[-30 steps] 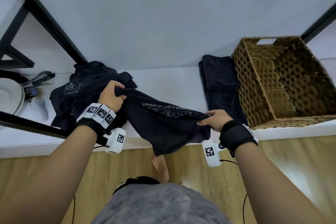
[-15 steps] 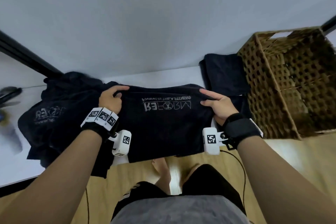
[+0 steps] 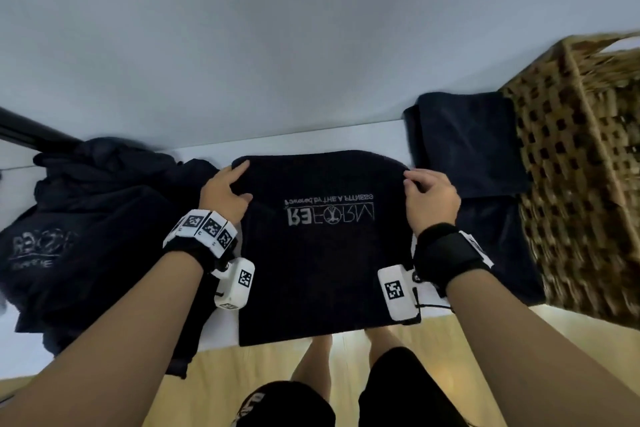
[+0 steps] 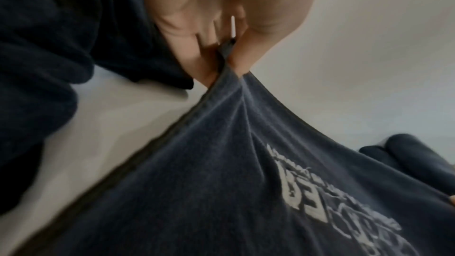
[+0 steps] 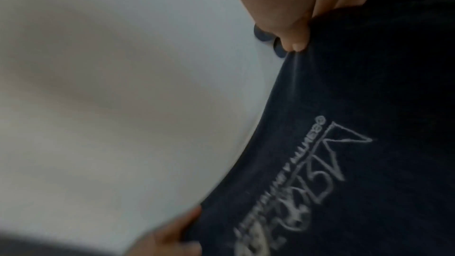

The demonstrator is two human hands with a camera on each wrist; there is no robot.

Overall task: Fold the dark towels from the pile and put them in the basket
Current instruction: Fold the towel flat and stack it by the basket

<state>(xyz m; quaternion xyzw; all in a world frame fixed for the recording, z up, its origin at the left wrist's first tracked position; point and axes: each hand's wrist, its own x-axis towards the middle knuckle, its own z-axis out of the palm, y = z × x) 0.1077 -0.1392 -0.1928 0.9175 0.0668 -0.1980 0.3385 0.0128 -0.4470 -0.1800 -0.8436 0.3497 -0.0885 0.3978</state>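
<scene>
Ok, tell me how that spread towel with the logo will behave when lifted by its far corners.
The towel is probably floppy: it creases where the left hand pinches it. It likely sags between the corners, since its near edge hangs off the table. Probably grippy terry, not slippery.

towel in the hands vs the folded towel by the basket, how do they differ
The held towel is spread wide, logo up; the folded towel is compact and shows no logo. The left hand and right hand pinch the held one's far corners; nothing touches the folded one beside the basket. Both are dark.
</scene>
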